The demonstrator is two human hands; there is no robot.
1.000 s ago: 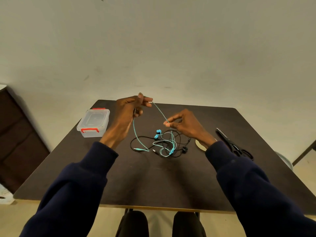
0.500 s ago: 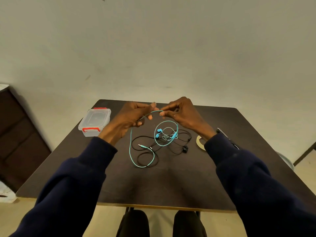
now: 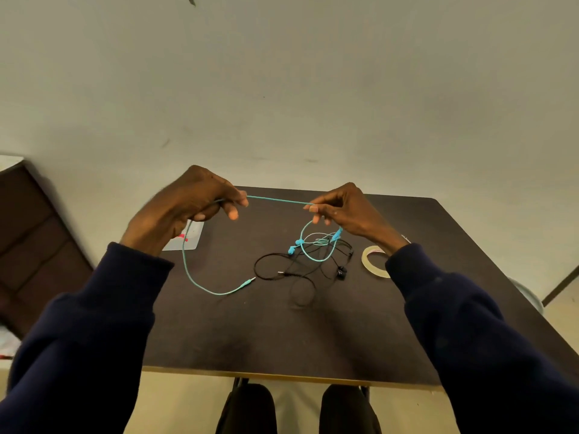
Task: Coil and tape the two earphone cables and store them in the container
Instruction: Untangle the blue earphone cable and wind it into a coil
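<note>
Task at an early stage. The left hand [image 3: 185,208] and the right hand [image 3: 347,211] each pinch the turquoise earphone cable [image 3: 275,200], a straight run held taut between them above the worktop [image 3: 250,333]. From the left hand the plug end droops in a curve onto the worktop; from the right hand a loop falls to the turquoise earbuds, lying tangled with the black earphone cable [image 3: 282,270]. No finished coil is visible on either cable, and no tape is applied. The tape roll [image 3: 374,261] lies flat just beside the right wrist. The clear container [image 3: 191,236], largely hidden behind the left hand, appears unfilled. Remaining: separating, coiling, taping and storing both cables.
</note>
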